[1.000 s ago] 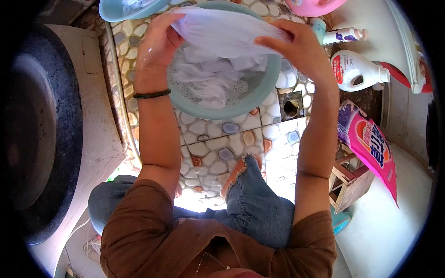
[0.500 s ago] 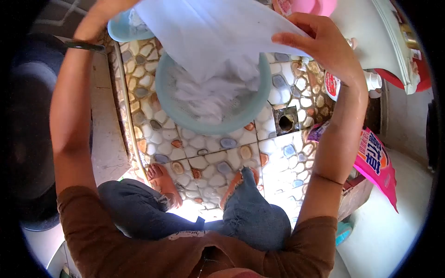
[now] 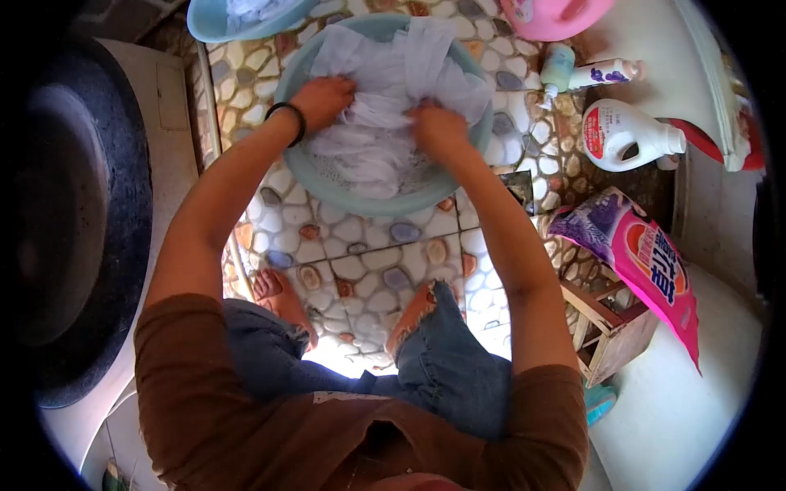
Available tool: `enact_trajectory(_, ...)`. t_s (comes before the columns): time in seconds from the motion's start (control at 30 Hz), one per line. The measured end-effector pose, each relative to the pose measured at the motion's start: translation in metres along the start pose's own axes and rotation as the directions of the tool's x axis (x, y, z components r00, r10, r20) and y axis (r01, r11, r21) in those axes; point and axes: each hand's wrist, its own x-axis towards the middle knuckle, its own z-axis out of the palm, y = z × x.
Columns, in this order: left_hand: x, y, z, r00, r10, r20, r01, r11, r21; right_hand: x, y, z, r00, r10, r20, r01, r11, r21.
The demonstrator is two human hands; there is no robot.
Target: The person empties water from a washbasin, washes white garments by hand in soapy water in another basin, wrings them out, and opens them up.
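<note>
A white cloth [image 3: 372,86] lies bunched in a round light-blue basin [image 3: 327,192], with foamy water around its lower folds. My left hand [image 3: 326,100] is closed on the cloth at the basin's left side, and a dark band circles that wrist. On the right side of the basin my right hand [image 3: 438,129] grips the same cloth, its fingertips partly hidden in the folds. Both hands are inside the basin's rim, a short gap of cloth between them.
Another blue basin [image 3: 246,29] with white cloth is at the top left. A pink container [image 3: 557,16], a pump bottle [image 3: 558,67], a white jug [image 3: 626,135], a pink packet [image 3: 634,254] and a wooden stool [image 3: 618,344] stand right. A large dark pan [image 3: 82,221] is left.
Both hands have come down from above the basin and closer together. The cloth, stretched between them before, now lies gathered in the basin.
</note>
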Motion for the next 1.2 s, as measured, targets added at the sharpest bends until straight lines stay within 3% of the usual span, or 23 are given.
enact_trajectory(0.07,0.005,0.004,0.002,0.969,-0.209,0.13,0.223,0.97,-0.102,0.001,0.004,-0.003,0.962,0.27,-0.051,-0.264,0.959,0.1)
enact_trajectory(0.17,0.009,0.011,0.008,0.941,-0.307,0.145,0.327,0.933,-0.151,-0.016,-0.012,0.018,0.954,-0.252,-0.163,0.243,0.967,-0.07)
enact_trajectory(0.3,0.016,0.002,0.007,0.868,-0.302,0.395,0.368,0.924,-0.102,-0.018,-0.003,0.002,0.99,0.05,0.131,-0.044,0.998,-0.05)
enact_trajectory(0.33,0.011,-0.017,0.001,0.865,-0.222,0.449,0.363,0.895,-0.257,-0.027,-0.011,-0.014,0.973,0.061,0.224,-0.049,0.997,-0.061)
enact_trajectory(0.37,-0.001,-0.031,-0.017,0.93,-0.151,0.336,0.266,0.906,-0.33,-0.032,-0.014,-0.032,0.949,0.076,0.307,-0.054,0.995,-0.079)
enact_trajectory(0.4,-0.014,-0.048,-0.046,0.975,-0.087,0.206,0.163,0.906,-0.39,-0.034,0.009,-0.045,0.991,-0.12,0.058,0.122,0.992,-0.027)
enact_trajectory(0.43,-0.034,-0.056,-0.087,0.97,-0.147,0.196,0.242,0.692,-0.68,-0.039,0.032,-0.058,0.933,-0.304,-0.191,0.306,0.952,-0.018)
enact_trajectory(0.47,-0.055,-0.074,-0.097,0.977,-0.199,-0.076,0.034,0.498,-0.866,-0.043,0.027,-0.103,0.975,-0.1,-0.199,0.161,0.935,0.317)
enact_trajectory(0.5,-0.065,-0.094,-0.109,0.875,-0.141,-0.463,-0.233,0.715,-0.659,-0.049,0.013,-0.158,0.985,0.102,-0.138,0.005,0.789,0.614)
enact_trajectory(0.53,-0.081,-0.098,-0.13,0.755,-0.372,-0.54,-0.196,0.658,-0.727,-0.056,0.002,-0.186,0.934,0.039,-0.356,0.193,0.782,0.593)
enact_trajectory(0.57,-0.092,-0.07,-0.185,0.677,-0.43,-0.598,-0.27,0.611,-0.744,-0.063,-0.009,-0.213,0.823,-0.025,-0.567,0.381,0.766,0.518)
enact_trajectory(0.6,-0.093,-0.06,-0.206,0.458,-0.447,-0.769,-0.434,0.642,-0.632,-0.076,-0.028,-0.245,0.787,0.018,-0.617,0.354,0.806,0.474)
enact_trajectory(0.77,-0.113,-0.02,-0.289,-0.001,-0.358,-0.934,-0.366,0.869,-0.333,-0.082,-0.07,-0.31,0.384,-0.156,-0.91,0.434,0.901,0.028)
enact_trajectory(0.8,-0.107,-0.017,-0.289,-0.087,-0.352,-0.932,-0.355,0.885,-0.301,-0.082,-0.065,-0.308,0.446,-0.088,-0.891,0.461,0.875,0.145)
enact_trajectory(0.83,-0.098,-0.02,-0.267,-0.049,-0.412,-0.91,-0.239,0.889,-0.39,-0.082,-0.062,-0.304,0.517,-0.02,-0.856,0.476,0.838,0.268)
enact_trajectory(0.87,-0.09,-0.024,-0.244,-0.01,-0.469,-0.883,-0.115,0.878,-0.465,-0.088,-0.069,-0.297,0.681,0.014,-0.732,0.226,0.947,0.228)
enact_trajectory(0.93,-0.069,-0.026,-0.17,0.255,-0.467,-0.847,0.179,0.883,-0.433,-0.061,-0.052,-0.23,0.669,-0.005,-0.744,0.209,0.961,0.182)
enact_trajectory(0.97,-0.046,-0.024,-0.129,0.16,-0.179,-0.971,0.0,0.983,-0.182,-0.051,-0.046,-0.186,0.744,0.01,-0.668,0.17,0.964,0.204)
enact_trajectory(1.0,-0.05,-0.016,-0.094,0.64,-0.139,-0.756,0.039,0.988,-0.149,-0.043,-0.047,-0.136,0.727,0.013,-0.687,0.102,0.987,0.127)
enact_trajectory(1.03,-0.045,-0.009,-0.067,0.961,-0.237,-0.144,0.217,0.966,-0.139,-0.032,-0.026,-0.077,0.869,-0.016,-0.495,0.066,0.994,0.085)
enact_trajectory(1.07,-0.038,-0.024,-0.014,0.966,-0.107,0.233,0.124,0.991,-0.058,-0.026,-0.007,-0.019,0.962,0.034,-0.271,-0.01,0.996,0.091)
enact_trajectory(1.1,-0.036,-0.023,-0.014,0.968,-0.152,0.198,0.176,0.979,-0.108,-0.023,0.007,0.015,0.996,0.087,-0.031,-0.084,0.993,0.079)
enact_trajectory(1.2,-0.042,-0.037,-0.038,0.959,-0.285,-0.003,0.278,0.937,-0.211,-0.014,0.037,0.025,0.975,-0.081,-0.208,0.106,0.988,0.111)
